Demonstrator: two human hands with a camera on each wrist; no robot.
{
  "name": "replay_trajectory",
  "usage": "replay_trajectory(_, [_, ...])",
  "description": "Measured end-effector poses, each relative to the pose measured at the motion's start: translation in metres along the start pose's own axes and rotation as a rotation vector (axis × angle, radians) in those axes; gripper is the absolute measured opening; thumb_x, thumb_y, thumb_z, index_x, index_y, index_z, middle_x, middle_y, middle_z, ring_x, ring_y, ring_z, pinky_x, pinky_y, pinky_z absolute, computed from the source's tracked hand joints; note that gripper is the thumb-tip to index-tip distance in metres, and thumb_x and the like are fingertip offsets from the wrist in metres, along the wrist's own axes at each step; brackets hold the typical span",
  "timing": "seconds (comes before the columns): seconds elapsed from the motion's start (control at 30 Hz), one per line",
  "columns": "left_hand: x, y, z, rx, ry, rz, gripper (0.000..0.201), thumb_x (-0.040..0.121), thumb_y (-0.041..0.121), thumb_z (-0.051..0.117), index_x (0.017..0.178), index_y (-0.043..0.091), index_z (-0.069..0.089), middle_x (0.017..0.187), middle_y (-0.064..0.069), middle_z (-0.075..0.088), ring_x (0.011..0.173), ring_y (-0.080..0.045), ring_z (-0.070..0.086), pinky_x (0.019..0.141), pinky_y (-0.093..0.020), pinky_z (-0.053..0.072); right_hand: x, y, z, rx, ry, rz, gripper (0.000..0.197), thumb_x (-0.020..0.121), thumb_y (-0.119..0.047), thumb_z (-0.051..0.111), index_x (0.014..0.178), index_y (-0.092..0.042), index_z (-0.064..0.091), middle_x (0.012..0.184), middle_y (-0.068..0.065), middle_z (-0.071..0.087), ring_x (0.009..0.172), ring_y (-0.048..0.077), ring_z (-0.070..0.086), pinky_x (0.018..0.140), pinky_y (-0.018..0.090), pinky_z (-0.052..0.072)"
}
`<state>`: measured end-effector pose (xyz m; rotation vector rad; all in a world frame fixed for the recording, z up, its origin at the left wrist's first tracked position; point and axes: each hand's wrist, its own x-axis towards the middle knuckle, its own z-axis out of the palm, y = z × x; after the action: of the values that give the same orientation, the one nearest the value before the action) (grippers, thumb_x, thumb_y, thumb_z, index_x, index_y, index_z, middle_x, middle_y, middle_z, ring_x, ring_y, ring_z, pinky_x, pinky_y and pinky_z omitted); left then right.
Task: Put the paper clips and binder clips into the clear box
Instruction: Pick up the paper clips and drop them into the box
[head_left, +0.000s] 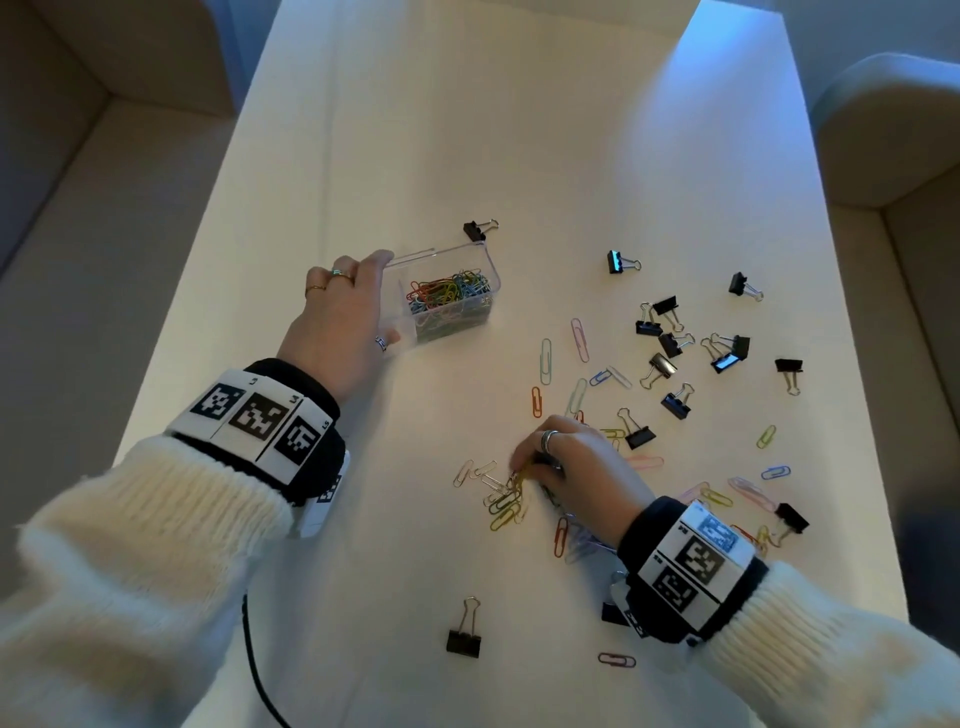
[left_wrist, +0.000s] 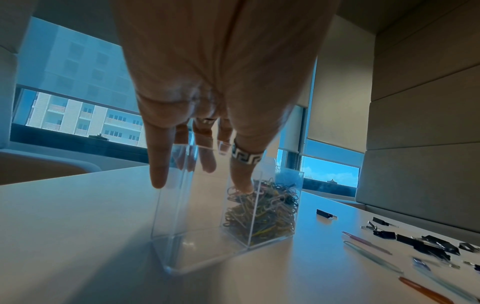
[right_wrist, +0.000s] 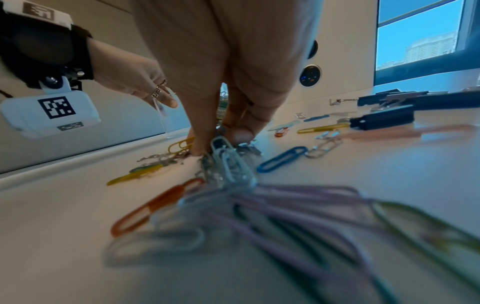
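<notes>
A clear box (head_left: 441, 253) stands on the white table, left of centre. Its right compartment holds a heap of coloured paper clips (head_left: 452, 291); the left compartment (left_wrist: 182, 226) looks empty. My left hand (head_left: 374, 301) grips the box's left end, thumb on the near wall and fingers over the far rim. My right hand (head_left: 524, 467) is down on the table, thumb and fingers pinching a bunch of paper clips (right_wrist: 228, 164). More loose paper clips (head_left: 545, 358) lie around it. Black binder clips (head_left: 670, 343) are scattered to the right.
One binder clip (head_left: 480, 228) lies just behind the box and another (head_left: 464, 631) near the front edge. A black cable (head_left: 254, 665) hangs off the front left. Upholstered seats flank the table (head_left: 467, 130) on both sides.
</notes>
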<state>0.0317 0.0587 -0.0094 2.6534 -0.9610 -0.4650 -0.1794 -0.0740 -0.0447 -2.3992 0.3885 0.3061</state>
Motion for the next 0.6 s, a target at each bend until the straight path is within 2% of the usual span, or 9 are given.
replay_trajectory(0.1, [-0.002, 0.001, 0.001, -0.011, 0.011, -0.011, 0.072, 0.085, 0.011, 0.061, 0.144, 0.014, 0.019, 0.131, -0.015, 0.038, 0.119, -0.035, 0.03, 0.095, -0.044, 0.038, 0.006, -0.002, -0.001, -0.003, -0.021, 0.032, 0.015, 0.088, -0.013, 0.056, 0.096, -0.016, 0.069, 0.104, -0.002, 0.058, 0.088, 0.006, 0.052, 0.087, 0.011, 0.039])
replay_trajectory(0.23, [-0.003, 0.002, 0.0, -0.008, 0.015, -0.005, 0.072, 0.085, 0.011, 0.061, 0.144, 0.014, 0.018, 0.13, -0.015, 0.038, 0.118, -0.034, 0.03, 0.091, -0.043, 0.041, 0.012, -0.001, -0.006, -0.013, -0.031, 0.029, 0.013, 0.088, -0.011, 0.057, 0.094, -0.014, 0.068, 0.102, -0.001, 0.06, 0.09, 0.011, 0.057, 0.09, 0.021, 0.046])
replay_trajectory(0.33, [-0.003, 0.001, 0.001, 0.021, 0.008, 0.003, 0.072, 0.086, 0.014, 0.06, 0.144, 0.014, 0.017, 0.13, -0.015, 0.038, 0.116, -0.033, 0.031, 0.093, -0.039, 0.038, 0.017, 0.0, -0.011, -0.038, -0.028, 0.039, 0.013, 0.089, -0.011, 0.056, 0.094, -0.013, 0.068, 0.101, -0.001, 0.061, 0.089, 0.011, 0.056, 0.09, 0.022, 0.047])
replay_trajectory(0.4, [-0.003, 0.001, 0.001, 0.026, 0.009, 0.007, 0.073, 0.086, 0.015, 0.06, 0.144, 0.014, 0.016, 0.13, -0.014, 0.038, 0.116, -0.033, 0.032, 0.096, -0.038, 0.036, 0.02, -0.001, -0.015, -0.04, -0.023, 0.039, 0.015, 0.09, -0.01, 0.054, 0.095, -0.014, 0.068, 0.1, -0.002, 0.062, 0.088, 0.009, 0.055, 0.089, 0.018, 0.045])
replay_trajectory(0.47, [-0.003, 0.001, 0.001, 0.033, 0.004, 0.01, 0.073, 0.086, 0.015, 0.06, 0.145, 0.014, 0.015, 0.131, -0.014, 0.038, 0.117, -0.033, 0.031, 0.097, -0.037, 0.035, 0.023, -0.003, -0.021, -0.051, -0.012, 0.038, 0.016, 0.09, -0.011, 0.053, 0.096, -0.013, 0.068, 0.096, -0.006, 0.06, 0.084, 0.004, 0.052, 0.084, 0.009, 0.041])
replay_trajectory(0.6, [-0.003, 0.001, 0.0, 0.019, -0.014, 0.009, 0.073, 0.088, 0.015, 0.058, 0.145, 0.014, 0.013, 0.132, -0.013, 0.036, 0.117, -0.032, 0.03, 0.096, -0.036, 0.034, 0.036, -0.016, -0.039, -0.049, 0.066, 0.014, 0.015, 0.09, -0.014, 0.053, 0.098, -0.013, 0.066, 0.096, -0.004, 0.062, 0.081, 0.001, 0.052, 0.08, 0.007, 0.043])
